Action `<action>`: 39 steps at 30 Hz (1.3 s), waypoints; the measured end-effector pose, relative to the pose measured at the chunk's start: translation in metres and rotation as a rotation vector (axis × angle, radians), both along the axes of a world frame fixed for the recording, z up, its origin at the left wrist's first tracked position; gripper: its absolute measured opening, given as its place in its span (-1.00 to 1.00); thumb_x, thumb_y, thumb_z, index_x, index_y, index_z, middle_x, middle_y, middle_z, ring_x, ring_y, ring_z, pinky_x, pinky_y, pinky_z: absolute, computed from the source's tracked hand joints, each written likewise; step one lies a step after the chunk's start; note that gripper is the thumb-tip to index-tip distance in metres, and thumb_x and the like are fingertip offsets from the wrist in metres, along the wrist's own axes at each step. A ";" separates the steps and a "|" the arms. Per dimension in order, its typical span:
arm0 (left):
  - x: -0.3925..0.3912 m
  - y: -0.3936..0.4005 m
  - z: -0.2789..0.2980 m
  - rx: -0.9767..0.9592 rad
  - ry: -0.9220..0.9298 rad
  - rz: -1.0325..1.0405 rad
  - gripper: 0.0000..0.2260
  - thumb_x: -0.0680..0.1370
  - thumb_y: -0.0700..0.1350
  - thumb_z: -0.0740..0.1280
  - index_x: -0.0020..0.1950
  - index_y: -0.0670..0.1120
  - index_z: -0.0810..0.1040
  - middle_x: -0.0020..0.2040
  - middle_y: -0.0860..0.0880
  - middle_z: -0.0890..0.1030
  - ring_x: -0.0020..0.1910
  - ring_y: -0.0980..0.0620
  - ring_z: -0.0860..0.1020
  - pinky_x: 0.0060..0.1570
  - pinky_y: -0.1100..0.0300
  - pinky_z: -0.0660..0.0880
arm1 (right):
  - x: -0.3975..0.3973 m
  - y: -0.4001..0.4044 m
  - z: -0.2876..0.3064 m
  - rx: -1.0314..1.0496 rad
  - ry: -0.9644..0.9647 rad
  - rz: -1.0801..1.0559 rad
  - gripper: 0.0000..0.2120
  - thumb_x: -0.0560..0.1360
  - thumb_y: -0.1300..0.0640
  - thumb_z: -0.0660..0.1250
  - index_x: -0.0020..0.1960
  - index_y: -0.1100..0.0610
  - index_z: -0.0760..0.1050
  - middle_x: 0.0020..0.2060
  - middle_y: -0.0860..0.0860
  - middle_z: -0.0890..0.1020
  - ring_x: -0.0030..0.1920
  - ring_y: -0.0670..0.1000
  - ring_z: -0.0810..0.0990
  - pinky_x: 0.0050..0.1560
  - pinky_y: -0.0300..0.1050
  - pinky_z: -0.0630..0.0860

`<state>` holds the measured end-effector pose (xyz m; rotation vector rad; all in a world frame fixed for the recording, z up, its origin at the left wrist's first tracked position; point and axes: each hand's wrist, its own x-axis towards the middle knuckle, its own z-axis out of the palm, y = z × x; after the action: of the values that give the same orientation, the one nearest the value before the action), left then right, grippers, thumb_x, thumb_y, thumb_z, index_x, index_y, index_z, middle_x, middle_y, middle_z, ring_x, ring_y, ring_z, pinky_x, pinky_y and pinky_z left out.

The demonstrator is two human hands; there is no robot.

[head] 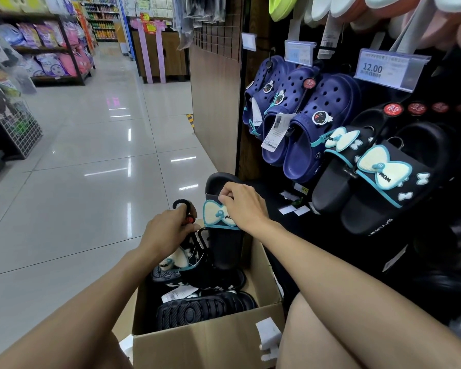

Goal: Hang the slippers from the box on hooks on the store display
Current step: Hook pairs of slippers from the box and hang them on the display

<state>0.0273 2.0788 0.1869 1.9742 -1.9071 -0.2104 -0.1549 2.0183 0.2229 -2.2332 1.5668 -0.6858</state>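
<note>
I am lifting a pair out of the box (208, 339). My right hand (246, 203) pinches the black slipper (225, 235) by its strap; it stands upright over the box, toe up, long axis vertical. My left hand (168, 226) grips its hanger hook (183, 206). Next, I judge, I must carry it right to the display hooks, beside the hung black slippers (383, 179).

The box (208, 342) at the lower middle is plain brown cardboard, matt, while the floor (91, 161) across the left is pale tile polished glossy enough to mirror the ceiling lights. The black slippers (224, 246) look like smooth matt foam-rubber with ridged soles, and the navy clogs (314, 134) at right share that dull moulded finish. The hanger hook (183, 206) is shiny black plastic, and the end panel (213, 102) looks like matt wood-grain board.
</note>
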 end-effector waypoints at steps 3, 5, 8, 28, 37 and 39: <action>0.001 -0.002 -0.002 0.064 -0.023 -0.006 -0.77 0.61 0.10 0.28 0.07 -0.06 0.45 -0.07 -0.06 0.63 -0.10 -0.13 0.57 -0.10 -0.03 0.53 | 0.001 0.001 -0.001 0.025 -0.026 0.018 -0.91 0.62 0.01 0.26 -0.02 -0.03 0.50 0.01 -0.02 0.64 -0.02 0.00 0.57 -0.19 -0.09 0.43; -0.001 -0.003 -0.003 0.085 -0.055 -0.011 -0.76 0.64 0.07 0.23 0.01 -0.11 0.42 -0.06 -0.11 0.62 -0.11 -0.16 0.56 -0.17 0.00 0.50 | 0.003 0.002 -0.001 0.039 -0.019 0.046 -0.91 0.62 0.01 0.26 -0.03 -0.03 0.51 -0.01 -0.02 0.64 -0.01 0.02 0.58 -0.15 -0.05 0.46; -0.004 -0.001 0.000 0.078 -0.070 -0.005 -0.72 0.66 0.07 0.18 -0.05 -0.13 0.34 -0.06 -0.15 0.59 -0.12 -0.20 0.53 -0.25 0.04 0.37 | 0.006 0.004 0.000 0.043 -0.012 0.081 -0.90 0.61 0.03 0.26 -0.04 -0.02 0.54 -0.03 -0.05 0.63 -0.01 0.03 0.55 -0.10 -0.04 0.44; -0.003 0.004 0.010 -0.131 0.077 0.061 -0.84 0.67 0.05 0.17 0.12 -0.02 0.38 -0.03 0.02 0.66 -0.09 -0.16 0.56 -0.22 0.03 0.42 | -0.001 0.004 -0.006 0.140 0.127 0.331 -0.95 0.55 0.07 0.38 -0.07 -0.05 0.60 -0.18 -0.09 0.62 -0.10 -0.02 0.57 -0.12 -0.13 0.38; 0.000 0.004 0.011 -0.206 0.167 0.102 -0.90 0.65 0.04 0.22 0.01 0.05 0.39 -0.18 0.06 0.61 -0.18 -0.11 0.54 -0.28 0.07 0.37 | 0.001 0.002 -0.008 0.144 0.188 0.341 -0.96 0.52 0.05 0.42 -0.06 -0.06 0.65 -0.17 -0.09 0.65 -0.06 -0.01 0.61 -0.02 -0.06 0.51; 0.002 0.003 0.009 -0.208 0.192 0.088 -0.90 0.64 0.04 0.25 -0.03 0.05 0.40 -0.21 0.06 0.62 -0.20 -0.10 0.56 -0.26 0.04 0.43 | 0.001 0.002 -0.009 0.147 0.201 0.341 -0.96 0.51 0.06 0.41 -0.07 -0.05 0.64 -0.17 -0.09 0.66 -0.06 -0.01 0.61 0.01 -0.04 0.53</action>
<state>0.0295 2.0814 0.1962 1.8253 -1.6476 -0.1639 -0.1540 2.0205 0.2136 -2.4305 1.2236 -0.2492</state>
